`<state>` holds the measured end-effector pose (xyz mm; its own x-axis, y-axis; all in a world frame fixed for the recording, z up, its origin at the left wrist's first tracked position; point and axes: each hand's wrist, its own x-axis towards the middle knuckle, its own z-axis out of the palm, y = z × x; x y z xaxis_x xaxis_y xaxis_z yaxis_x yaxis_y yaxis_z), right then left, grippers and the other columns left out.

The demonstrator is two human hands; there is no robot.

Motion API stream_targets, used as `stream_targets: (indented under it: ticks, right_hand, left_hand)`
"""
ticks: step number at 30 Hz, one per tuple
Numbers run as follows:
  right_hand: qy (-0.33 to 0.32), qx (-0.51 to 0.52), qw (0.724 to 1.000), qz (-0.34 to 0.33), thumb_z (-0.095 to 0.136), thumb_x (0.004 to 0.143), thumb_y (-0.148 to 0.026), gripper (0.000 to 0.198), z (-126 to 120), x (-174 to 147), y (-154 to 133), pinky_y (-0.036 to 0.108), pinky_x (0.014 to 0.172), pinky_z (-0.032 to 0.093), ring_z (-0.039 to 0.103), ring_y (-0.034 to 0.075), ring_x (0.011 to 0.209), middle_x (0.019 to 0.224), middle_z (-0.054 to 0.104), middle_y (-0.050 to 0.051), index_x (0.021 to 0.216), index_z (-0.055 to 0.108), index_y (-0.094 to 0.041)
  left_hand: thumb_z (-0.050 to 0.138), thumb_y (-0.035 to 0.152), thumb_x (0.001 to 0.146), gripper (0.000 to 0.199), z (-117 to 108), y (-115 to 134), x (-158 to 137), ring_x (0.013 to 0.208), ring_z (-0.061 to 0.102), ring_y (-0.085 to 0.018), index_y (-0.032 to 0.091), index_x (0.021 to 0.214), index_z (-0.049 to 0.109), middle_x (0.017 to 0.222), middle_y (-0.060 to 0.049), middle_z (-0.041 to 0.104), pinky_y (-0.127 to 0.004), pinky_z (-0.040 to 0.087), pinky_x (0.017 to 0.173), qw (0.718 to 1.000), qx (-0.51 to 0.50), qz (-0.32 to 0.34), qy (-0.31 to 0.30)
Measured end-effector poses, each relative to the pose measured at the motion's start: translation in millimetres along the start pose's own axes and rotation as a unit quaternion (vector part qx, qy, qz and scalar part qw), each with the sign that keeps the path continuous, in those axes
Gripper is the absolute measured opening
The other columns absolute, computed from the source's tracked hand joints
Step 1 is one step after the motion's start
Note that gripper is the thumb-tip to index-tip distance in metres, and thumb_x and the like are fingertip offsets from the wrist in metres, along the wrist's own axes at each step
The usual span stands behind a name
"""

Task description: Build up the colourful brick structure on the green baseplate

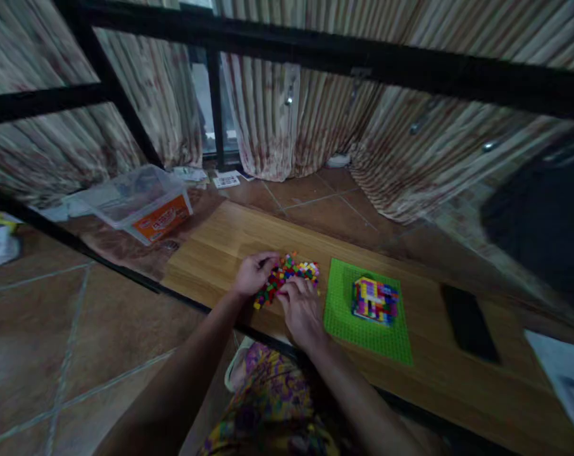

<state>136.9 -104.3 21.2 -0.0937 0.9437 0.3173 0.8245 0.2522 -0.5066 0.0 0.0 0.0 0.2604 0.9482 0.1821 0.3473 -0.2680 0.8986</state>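
Observation:
A pile of small multicoloured building bricks (310, 271) lies loose on the wooden tabletop. At its left edge is my left hand (253, 275), fingers reaching over the bricks with a gap at the thumb. My right hand (302, 310) dips into the near side of the pile, its fingers drawn together. A spot of pink shows at those fingertips, too small to make out. To the right, a green baseplate (338, 316) carries a boxy build of mixed coloured bricks (374, 300), slightly blurred and standing apart from both hands.
The long wooden table (230, 231) has a dark flat phone-like slab (469, 323) and a white sheet (559, 367) at its right end. On the tiled floor stands a clear plastic bin (135, 199) with an orange label. A dark metal frame and striped curtains (268, 120) rise behind.

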Motion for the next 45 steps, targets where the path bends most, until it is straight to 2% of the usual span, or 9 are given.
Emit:
stream_targets:
  ticks: [5, 9, 11, 16, 20, 24, 28, 35, 45]
  right_hand:
    - [0.042, 0.101, 0.99, 0.086, 0.046, 0.094, -0.027, 0.016, -21, -8, 2, 0.033, 0.08, 0.045, 0.059, 0.02, 0.086, 0.09, 0.065, 0.006, 0.092, 0.06, -0.02]
    - [0.087, 0.245, 0.948, 0.183, 0.051, 0.091, -0.038, 0.019, -30, -17, 9, 0.029, 0.071, 0.047, 0.062, 0.017, 0.076, 0.083, 0.068, 0.003, 0.091, 0.061, -0.021]
    - [0.117, 0.357, 0.893, 0.247, 0.059, 0.085, -0.044, 0.024, -31, -19, 13, 0.028, 0.066, 0.048, 0.062, 0.016, 0.071, 0.078, 0.068, 0.001, 0.087, 0.063, -0.021]
    - [0.13, 0.625, 0.684, 0.353, 0.08, 0.065, -0.045, 0.031, -34, -21, 17, 0.026, 0.065, 0.053, 0.065, 0.013, 0.068, 0.078, 0.073, 0.001, 0.077, 0.066, -0.02]
    - [0.117, 0.685, 0.619, 0.365, 0.084, 0.063, -0.035, 0.029, -38, -22, 16, 0.025, 0.075, 0.055, 0.069, 0.013, 0.076, 0.083, 0.076, 0.004, 0.082, 0.071, -0.019]
    - [0.121, 0.686, 0.618, 0.363, 0.087, 0.058, -0.029, 0.029, -40, -21, 15, 0.025, 0.078, 0.056, 0.07, 0.013, 0.079, 0.083, 0.076, 0.003, 0.082, 0.073, -0.019]
    - [0.117, 0.667, 0.637, 0.369, 0.086, 0.059, -0.032, 0.027, -38, -21, 16, 0.022, 0.065, 0.055, 0.067, 0.011, 0.068, 0.078, 0.075, 0.002, 0.079, 0.072, -0.019]
    - [0.162, 0.593, 0.709, 0.346, 0.081, 0.06, -0.045, 0.035, -29, -6, 19, 0.018, 0.045, 0.045, 0.054, 0.007, 0.048, 0.061, 0.066, -0.004, 0.08, 0.067, -0.02]
    - [0.167, 0.499, 0.777, 0.345, 0.077, 0.06, -0.048, 0.038, -12, 18, 33, 0.023, 0.046, 0.047, 0.06, 0.012, 0.048, 0.059, 0.067, -0.003, 0.083, 0.069, -0.018]
  left_hand:
    - [0.052, 0.036, 0.088, 0.03, -1, -4, 1, 0.092, 0.069, -0.02, 0.019, 0.101, 0.072, 0.098, -0.004, 0.075, -0.03, 0.053, 0.087, 1.0, -0.003, 0.003, -0.004]
    - [0.053, 0.036, 0.087, 0.03, -1, -8, 2, 0.092, 0.069, -0.02, 0.019, 0.103, 0.072, 0.101, -0.005, 0.075, -0.031, 0.053, 0.087, 1.0, 0.003, -0.005, 0.003]
    - [0.053, 0.037, 0.087, 0.03, -1, -9, 3, 0.095, 0.069, -0.021, 0.02, 0.103, 0.072, 0.102, -0.005, 0.075, -0.032, 0.053, 0.089, 1.0, 0.002, -0.003, 0.003]
    - [0.053, 0.039, 0.088, 0.032, -2, -10, 4, 0.097, 0.068, -0.022, 0.02, 0.103, 0.072, 0.103, -0.005, 0.075, -0.034, 0.052, 0.091, 1.0, 0.006, 0.003, 0.0]
    - [0.054, 0.038, 0.087, 0.031, -2, -10, 4, 0.097, 0.068, -0.022, 0.019, 0.103, 0.072, 0.103, -0.005, 0.075, -0.033, 0.052, 0.091, 1.0, 0.001, 0.005, 0.005]
    - [0.054, 0.039, 0.087, 0.031, -1, -11, 4, 0.097, 0.068, -0.022, 0.019, 0.102, 0.072, 0.104, -0.005, 0.074, -0.034, 0.051, 0.092, 1.0, -0.004, 0.004, 0.005]
    - [0.054, 0.039, 0.087, 0.031, -1, -14, 5, 0.096, 0.068, -0.021, 0.02, 0.103, 0.072, 0.104, -0.006, 0.074, -0.034, 0.052, 0.092, 1.0, -0.005, 0.005, 0.008]
    - [0.054, 0.038, 0.087, 0.031, -1, -13, 4, 0.097, 0.068, -0.021, 0.02, 0.104, 0.072, 0.105, -0.006, 0.074, -0.034, 0.051, 0.094, 1.0, -0.011, 0.009, 0.007]
    - [0.053, 0.038, 0.087, 0.031, -1, -10, 3, 0.096, 0.069, -0.022, 0.019, 0.103, 0.072, 0.104, -0.006, 0.074, -0.035, 0.051, 0.094, 1.0, -0.009, 0.003, 0.006]
